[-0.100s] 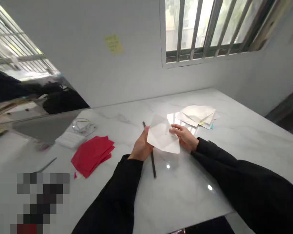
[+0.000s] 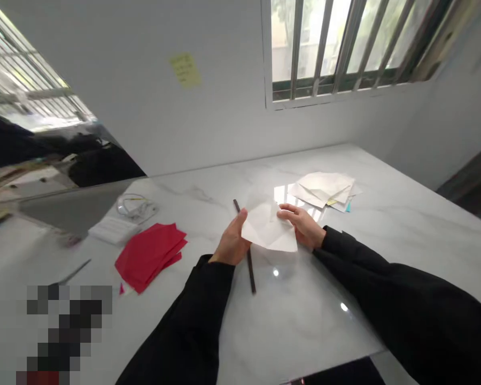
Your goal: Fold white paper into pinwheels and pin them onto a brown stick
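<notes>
In the head view, a white sheet [image 2: 270,230] is held above the tabletop [image 2: 304,321], over and just to the right of the dark rod [image 2: 251,272]. By the left hand [image 2: 231,243], whose wrist is to the left of the rod, the sheet is clamped at its left edge, with the thumb on top and the fingers mostly hidden beneath. By the right hand [image 2: 303,224], to the right of the rod, the upper right edge is pinched, with thumb and forefinger close together in the grip. The step in hand is judged to be the two-handed handling of thin paper; whether it is folded or doubled cannot be told. For any further move, a light, even grip is judged to be called for, since the sheet could crease or slip. To the left of the rod, red sheets [image 2: 150,254] are piled, and beyond them a white flat item [image 2: 113,230] and a looped cable [image 2: 136,208] are seen. Farther left, a thin dark tool [image 2: 75,271] is partly masked. Beyond the rod and to its right, white sheets [image 2: 324,187] are stacked. The hands' space is judged to be obstructed only by the rod lying beneath.
</notes>
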### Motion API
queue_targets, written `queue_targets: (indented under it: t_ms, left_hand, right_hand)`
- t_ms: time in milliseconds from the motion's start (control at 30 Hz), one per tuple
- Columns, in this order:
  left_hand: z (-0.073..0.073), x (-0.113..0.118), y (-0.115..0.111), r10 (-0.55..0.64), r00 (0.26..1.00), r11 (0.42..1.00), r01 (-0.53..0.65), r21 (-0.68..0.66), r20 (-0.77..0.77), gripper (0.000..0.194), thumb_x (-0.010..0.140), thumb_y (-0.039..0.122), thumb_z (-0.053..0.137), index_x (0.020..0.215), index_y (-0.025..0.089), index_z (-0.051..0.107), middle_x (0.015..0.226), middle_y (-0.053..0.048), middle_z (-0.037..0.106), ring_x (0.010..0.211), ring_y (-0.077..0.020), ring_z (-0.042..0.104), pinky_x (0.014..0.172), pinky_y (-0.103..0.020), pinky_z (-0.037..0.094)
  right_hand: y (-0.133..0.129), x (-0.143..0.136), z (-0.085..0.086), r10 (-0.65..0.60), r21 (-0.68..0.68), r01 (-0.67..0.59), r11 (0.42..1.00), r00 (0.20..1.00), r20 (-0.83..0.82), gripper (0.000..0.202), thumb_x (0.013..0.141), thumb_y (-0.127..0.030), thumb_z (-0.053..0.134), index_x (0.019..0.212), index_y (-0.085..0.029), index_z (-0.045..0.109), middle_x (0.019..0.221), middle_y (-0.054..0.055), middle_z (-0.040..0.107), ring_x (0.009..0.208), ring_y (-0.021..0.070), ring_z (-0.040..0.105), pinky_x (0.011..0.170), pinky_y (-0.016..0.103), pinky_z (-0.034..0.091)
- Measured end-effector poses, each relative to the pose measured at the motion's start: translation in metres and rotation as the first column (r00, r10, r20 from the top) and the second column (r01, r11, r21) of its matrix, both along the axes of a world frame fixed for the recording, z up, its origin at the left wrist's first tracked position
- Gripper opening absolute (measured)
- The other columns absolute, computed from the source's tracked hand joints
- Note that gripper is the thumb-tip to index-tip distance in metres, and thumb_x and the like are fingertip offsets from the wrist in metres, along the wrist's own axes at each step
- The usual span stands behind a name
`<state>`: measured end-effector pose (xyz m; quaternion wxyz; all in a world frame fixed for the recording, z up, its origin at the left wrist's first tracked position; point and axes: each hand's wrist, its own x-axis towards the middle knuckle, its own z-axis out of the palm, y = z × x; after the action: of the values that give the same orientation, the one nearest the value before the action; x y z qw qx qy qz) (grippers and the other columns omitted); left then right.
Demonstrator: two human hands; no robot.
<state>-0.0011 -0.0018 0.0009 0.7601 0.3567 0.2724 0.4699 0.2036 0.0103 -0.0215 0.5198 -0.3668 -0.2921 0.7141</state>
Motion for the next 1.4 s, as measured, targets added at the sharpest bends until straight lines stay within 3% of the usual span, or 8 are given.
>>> queue_targets:
  t_ms: [233,500,700,900,1100,1400]
  left_hand:
    - [0.008,0.001,-0.003,0.024,0.999,1.000,-0.024,0.006,-0.038,0.053,0.098,0.051,0.063,0.142,0.021,0.061,0.141,-0.012,0.066,0.119,-0.0283,0.069,0.110,-0.045,0.050]
    - [0.006,0.008,-0.004,0.054,0.977,0.988,-0.022,0.153,-0.208,0.060,0.089,0.050,0.076,0.142,0.027,0.061,0.136,-0.010,0.069,0.120,-0.0312,0.068,0.101,-0.043,0.055]
    - [0.000,0.012,-0.001,0.184,0.950,0.970,-0.134,0.201,-0.254,0.064,0.076,0.039,0.087,0.131,0.016,0.065,0.133,-0.016,0.071,0.119,-0.0322,0.069,0.100,-0.044,0.056]
    - [-0.013,0.013,0.006,0.289,0.904,0.940,-0.205,0.273,-0.315,0.065,0.068,0.038,0.090,0.122,0.012,0.068,0.120,-0.017,0.076,0.108,-0.0327,0.072,0.097,-0.046,0.056]
    - [-0.022,0.011,0.011,0.336,0.861,0.926,-0.228,0.301,-0.382,0.064,0.063,0.041,0.092,0.116,0.012,0.071,0.113,-0.015,0.078,0.099,-0.0311,0.073,0.090,-0.043,0.057]
    - [-0.017,0.011,0.008,0.341,0.856,0.924,-0.229,0.306,-0.389,0.064,0.062,0.040,0.092,0.115,0.012,0.072,0.112,-0.014,0.078,0.096,-0.0307,0.073,0.086,-0.042,0.057]
  right_hand:
    - [0.007,0.005,0.001,-0.094,-0.062,0.087,0.994,0.988,-0.125,0.032,0.074,-0.017,0.084,0.099,-0.022,0.065,0.088,-0.002,0.073,0.076,0.0137,0.069,0.069,0.024,0.059]
    - [0.005,0.005,0.002,-0.010,0.019,0.011,1.000,0.998,-0.062,0.046,0.070,-0.016,0.086,0.110,-0.020,0.063,0.089,0.001,0.075,0.075,0.0151,0.070,0.069,0.026,0.059]
    - [0.006,0.006,0.001,0.122,0.098,-0.125,0.987,0.992,0.033,0.042,0.067,-0.018,0.090,0.102,-0.019,0.066,0.091,0.001,0.076,0.074,0.0137,0.070,0.069,0.024,0.058]
    - [0.007,0.006,-0.001,0.245,0.173,-0.259,0.950,0.965,0.098,0.037,0.070,-0.023,0.089,0.101,-0.018,0.070,0.101,0.006,0.079,0.084,0.0168,0.073,0.076,0.027,0.060]
    - [0.008,0.004,-0.006,0.274,0.220,-0.295,0.930,0.954,0.119,0.045,0.071,-0.027,0.090,0.110,-0.017,0.072,0.109,0.008,0.080,0.090,0.0205,0.075,0.081,0.030,0.061]
    - [0.008,0.005,-0.007,0.280,0.236,-0.309,0.922,0.949,0.146,0.049,0.070,-0.030,0.092,0.114,-0.017,0.073,0.111,0.009,0.080,0.093,0.0216,0.075,0.085,0.033,0.062]
